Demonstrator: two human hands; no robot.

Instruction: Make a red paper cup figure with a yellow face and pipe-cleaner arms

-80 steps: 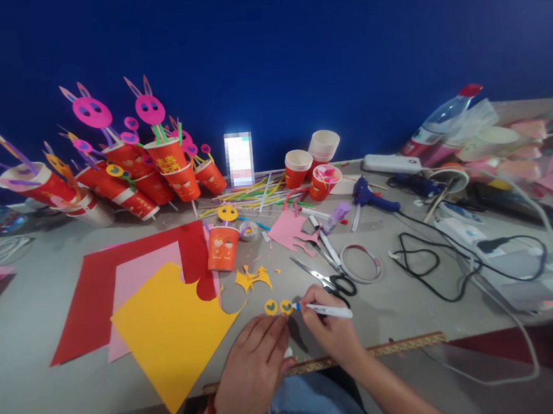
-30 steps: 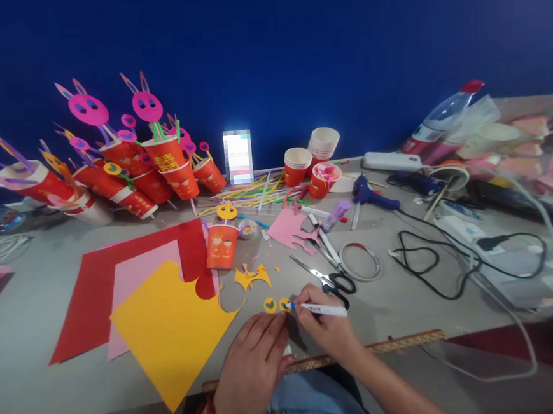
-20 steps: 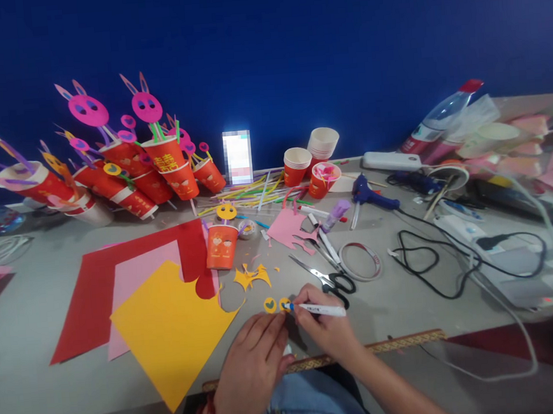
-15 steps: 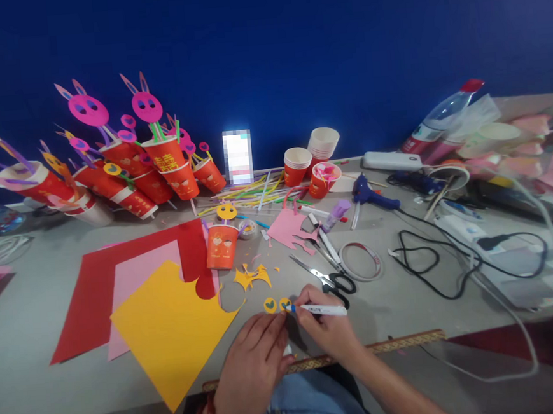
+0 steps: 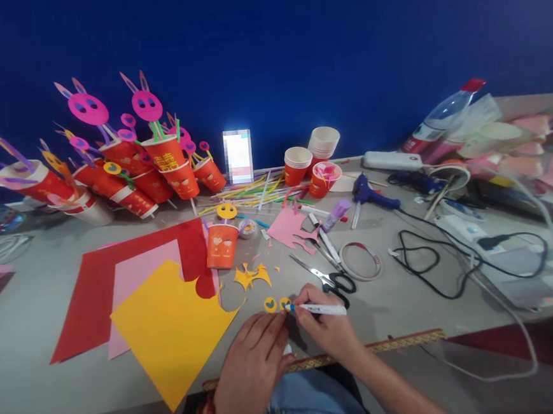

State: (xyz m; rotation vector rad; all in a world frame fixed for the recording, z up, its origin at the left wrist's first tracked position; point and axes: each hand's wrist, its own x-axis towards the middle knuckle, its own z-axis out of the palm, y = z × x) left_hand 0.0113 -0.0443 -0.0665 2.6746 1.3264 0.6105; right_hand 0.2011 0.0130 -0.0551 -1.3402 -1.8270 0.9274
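My right hand point(image 5: 321, 324) grips a white marker point(image 5: 323, 309), its blue tip on a small yellow paper circle point(image 5: 285, 304) that bears a dark heart shape. A second yellow circle point(image 5: 270, 305) with a finished-looking green heart lies just left of it. My left hand point(image 5: 256, 352) rests flat on the table, fingers stretched forward, fingertips at the near edge of the marked circle. By its thumb shows a small white piece point(image 5: 288, 349), partly hidden. Black-handled scissors point(image 5: 327, 279) lie beyond my right hand. Yellow scraps point(image 5: 252, 277) lie beyond the circles.
Yellow point(image 5: 171, 330), pink and red paper sheets overlap on the left. A red cup point(image 5: 221, 246) with a yellow face stands ahead; decorated cups crowd the back left. Tape point(image 5: 360, 261), a blue glue gun point(image 5: 374, 194) and cables lie right. Straws point(image 5: 256, 192) are scattered behind.
The marker tip has shifted very slightly on the right-hand circle. Both hands otherwise stay in place.
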